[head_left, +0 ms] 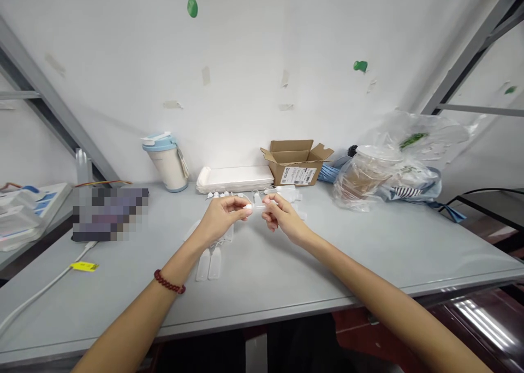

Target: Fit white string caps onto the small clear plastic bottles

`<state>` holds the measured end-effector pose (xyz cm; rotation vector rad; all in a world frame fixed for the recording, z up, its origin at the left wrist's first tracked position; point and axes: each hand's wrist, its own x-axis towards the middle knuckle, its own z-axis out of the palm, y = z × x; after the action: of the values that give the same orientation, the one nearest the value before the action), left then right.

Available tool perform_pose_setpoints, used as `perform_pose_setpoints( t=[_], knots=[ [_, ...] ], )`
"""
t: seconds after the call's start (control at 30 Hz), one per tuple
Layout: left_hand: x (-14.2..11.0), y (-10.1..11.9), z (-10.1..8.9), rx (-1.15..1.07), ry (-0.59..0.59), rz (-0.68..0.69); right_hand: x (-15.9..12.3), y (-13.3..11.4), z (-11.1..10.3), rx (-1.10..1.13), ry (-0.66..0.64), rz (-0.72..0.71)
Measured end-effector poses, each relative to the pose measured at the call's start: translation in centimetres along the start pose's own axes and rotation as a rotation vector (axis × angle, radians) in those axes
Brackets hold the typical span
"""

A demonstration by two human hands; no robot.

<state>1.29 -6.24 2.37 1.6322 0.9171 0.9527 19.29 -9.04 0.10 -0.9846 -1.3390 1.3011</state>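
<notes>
Over the middle of the desk, my left hand (227, 213) pinches a small white cap (248, 206) between thumb and fingers. My right hand (282, 215) grips the other end of a small clear plastic tube (259, 206), which lines up with the cap. Whether cap and tube are joined I cannot tell. Below my left wrist lie flat translucent plastic pouch-like pieces (214, 264) with thin white loops. Several small white caps (221, 195) sit behind my left hand. More translucent plastic containers (287, 191) lie behind my right hand, partly hidden by it.
A stack of white trays or boxes (237, 177) and an open cardboard box (295, 173) stand against the wall. To the left are a tumbler (168, 163), a pixelated dark item (108, 214) and a white cable (45, 286). A plastic-bagged cup (364, 179) stands right.
</notes>
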Motion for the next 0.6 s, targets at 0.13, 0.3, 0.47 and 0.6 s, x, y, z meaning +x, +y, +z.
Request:
perform_pose_setpoints(
  t=[0.13, 0.3, 0.47, 0.6],
  knots=[
    [0.07, 0.03, 0.04, -0.048, -0.019, -0.052, -0.09, -0.15, 0.20, 0.003, 0.019, -0.029],
    [0.12, -0.03, 0.20, -0.027, -0.037, -0.115, -0.28, -0.34, 0.25, 0.003, 0.014, -0.067],
    [0.05, -0.34, 0.19, 0.056, -0.110, -0.142, -0.49, -0.15, 0.10, -0.185, 0.067, -0.164],
    [-0.13, -0.24, 0.18, 0.165, -0.121, 0.007, -0.27, 0.03, -0.07, -0.226, 0.100, -0.169]
  ],
)
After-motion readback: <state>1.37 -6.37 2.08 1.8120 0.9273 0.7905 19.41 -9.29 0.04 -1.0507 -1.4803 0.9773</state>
